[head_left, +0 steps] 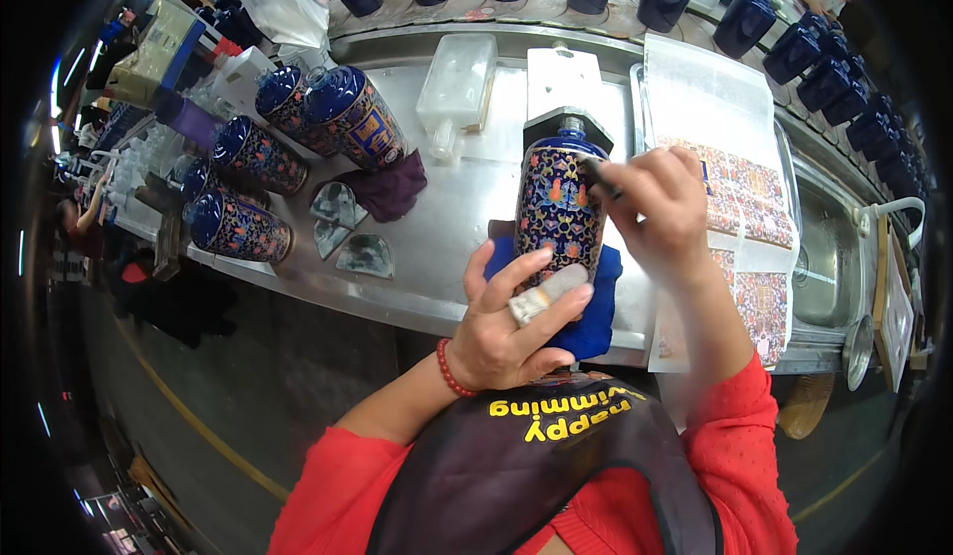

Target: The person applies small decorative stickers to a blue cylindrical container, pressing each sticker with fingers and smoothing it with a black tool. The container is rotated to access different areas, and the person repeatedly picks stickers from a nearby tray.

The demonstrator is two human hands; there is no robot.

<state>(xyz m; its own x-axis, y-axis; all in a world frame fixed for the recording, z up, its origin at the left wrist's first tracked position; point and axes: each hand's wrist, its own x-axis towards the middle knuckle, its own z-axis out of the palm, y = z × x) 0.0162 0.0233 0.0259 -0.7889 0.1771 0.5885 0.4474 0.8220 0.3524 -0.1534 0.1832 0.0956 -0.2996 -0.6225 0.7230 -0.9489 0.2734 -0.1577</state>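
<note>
Left grip (pixel 501 335) clamps the lower end of the bottle (pixel 558 203), likely to steady it. Right grip (pixel 657 206) pinches a small dark piece (pixel 599 175), kind unclear, at the bottle's upper right edge. Blue cloth (pixel 604 302) under bottle, probably padding against the desk (pixel 462 217). Patterned sheets (pixel 762 212) right of bottle, presumably for reach.

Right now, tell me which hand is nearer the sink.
Right. The right hand is left of the sink, by the bottle's upper part; the left hand is farther left, on the bottle's lower end.
</note>
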